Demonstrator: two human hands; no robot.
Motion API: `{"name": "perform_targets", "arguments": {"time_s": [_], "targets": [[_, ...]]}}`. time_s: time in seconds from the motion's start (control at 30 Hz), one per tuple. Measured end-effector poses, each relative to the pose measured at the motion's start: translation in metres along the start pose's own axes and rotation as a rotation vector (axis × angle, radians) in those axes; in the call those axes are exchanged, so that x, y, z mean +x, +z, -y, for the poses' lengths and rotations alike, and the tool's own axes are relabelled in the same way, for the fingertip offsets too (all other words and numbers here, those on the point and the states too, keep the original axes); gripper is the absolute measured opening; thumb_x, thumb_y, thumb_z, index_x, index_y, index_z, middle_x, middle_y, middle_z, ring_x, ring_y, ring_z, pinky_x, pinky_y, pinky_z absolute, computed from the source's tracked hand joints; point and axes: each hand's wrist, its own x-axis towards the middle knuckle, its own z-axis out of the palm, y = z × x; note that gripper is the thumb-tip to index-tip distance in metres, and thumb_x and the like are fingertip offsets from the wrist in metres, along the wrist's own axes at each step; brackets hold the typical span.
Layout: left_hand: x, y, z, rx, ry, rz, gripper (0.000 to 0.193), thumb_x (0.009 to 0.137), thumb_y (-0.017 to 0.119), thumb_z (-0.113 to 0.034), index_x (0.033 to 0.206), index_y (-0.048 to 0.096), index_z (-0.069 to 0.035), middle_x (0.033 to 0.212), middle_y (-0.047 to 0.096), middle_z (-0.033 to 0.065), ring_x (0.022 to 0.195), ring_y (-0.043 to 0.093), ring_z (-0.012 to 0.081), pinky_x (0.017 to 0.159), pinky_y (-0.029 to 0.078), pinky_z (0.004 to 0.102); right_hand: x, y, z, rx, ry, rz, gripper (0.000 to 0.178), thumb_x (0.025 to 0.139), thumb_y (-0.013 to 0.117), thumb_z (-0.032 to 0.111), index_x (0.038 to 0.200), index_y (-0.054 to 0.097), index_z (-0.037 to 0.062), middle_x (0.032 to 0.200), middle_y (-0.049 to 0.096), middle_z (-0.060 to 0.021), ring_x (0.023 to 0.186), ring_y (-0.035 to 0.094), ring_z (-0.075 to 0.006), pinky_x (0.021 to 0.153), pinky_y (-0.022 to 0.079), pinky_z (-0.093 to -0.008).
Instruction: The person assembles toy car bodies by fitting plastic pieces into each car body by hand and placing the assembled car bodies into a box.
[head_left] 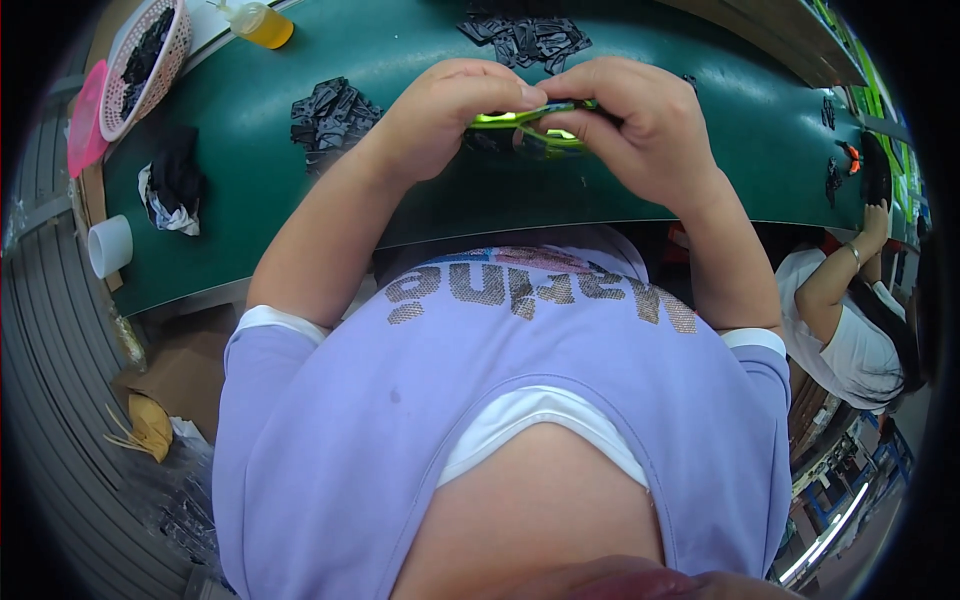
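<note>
Above the green table, both hands hold a pair of glasses with a bright yellow-green frame and what look like dark, shiny lenses. My left hand is closed, its thumb and fingers pinching the left end of the frame. My right hand grips the other end between thumb and bent fingers. The thumb tips nearly meet at the middle, and the fingers hide part of the frame. Left of my left hand lies a pile of small black plastic parts. Another black pile sits just beyond the hands.
At the far left are a pink basket of dark pieces, a bottle of yellow liquid, a dark cloth and a white cup. On the right, a co-worker sits near an orange item.
</note>
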Motion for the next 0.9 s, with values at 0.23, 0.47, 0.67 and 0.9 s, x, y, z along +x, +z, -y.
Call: {"name": "perform_targets", "arguments": {"time_s": [0.23, 0.47, 0.67, 0.9], "targets": [[0.002, 0.009, 0.003, -0.117, 0.126, -0.212, 0.025, 0.099, 0.061, -0.019, 0.112, 0.065, 0.001, 0.092, 0.068, 0.0068, 0.084, 0.066, 0.0126, 0.077, 0.054, 0.0264, 0.006, -0.004, -0.009, 0.057, 0.333, 0.019, 0.017, 0.084, 0.074, 0.018, 0.096, 0.076, 0.0052, 0.085, 0.073, -0.0108, 0.077, 0.071, -0.0213, 0.07, 0.054, -0.03], [0.007, 0.002, 0.015, -0.157, 0.113, -0.263, 0.023, 0.099, 0.061, -0.019, 0.11, 0.066, 0.001, 0.095, 0.07, 0.0073, 0.081, 0.068, 0.0104, 0.073, 0.057, 0.0231, 0.009, 0.003, -0.027, 0.243, 0.497, 0.122, 0.021, 0.087, 0.072, 0.018, 0.101, 0.075, 0.0025, 0.087, 0.074, -0.0112, 0.078, 0.07, -0.0175, 0.072, 0.054, -0.0282], [0.009, 0.002, 0.009, -0.191, 0.054, -0.349, 0.023, 0.101, 0.057, -0.016, 0.113, 0.067, 0.001, 0.096, 0.069, 0.0065, 0.078, 0.066, 0.0085, 0.069, 0.057, 0.0226, 0.003, 0.017, -0.044, 0.581, 0.62, 0.106, 0.023, 0.097, 0.06, 0.014, 0.112, 0.071, -0.0004, 0.086, 0.071, -0.0058, 0.068, 0.064, -0.0079, 0.063, 0.053, -0.0224], [0.008, -0.013, 0.013, -0.357, -0.013, -0.249, 0.019, 0.099, 0.061, -0.016, 0.106, 0.068, 0.0, 0.09, 0.069, 0.0062, 0.075, 0.067, 0.0102, 0.069, 0.057, 0.0242, 0.003, 0.008, -0.036, 0.829, 0.758, 0.106, 0.027, 0.1, 0.058, 0.02, 0.113, 0.069, -0.0012, 0.093, 0.072, -0.0066, 0.076, 0.065, -0.0096, 0.068, 0.054, -0.0235]]}}
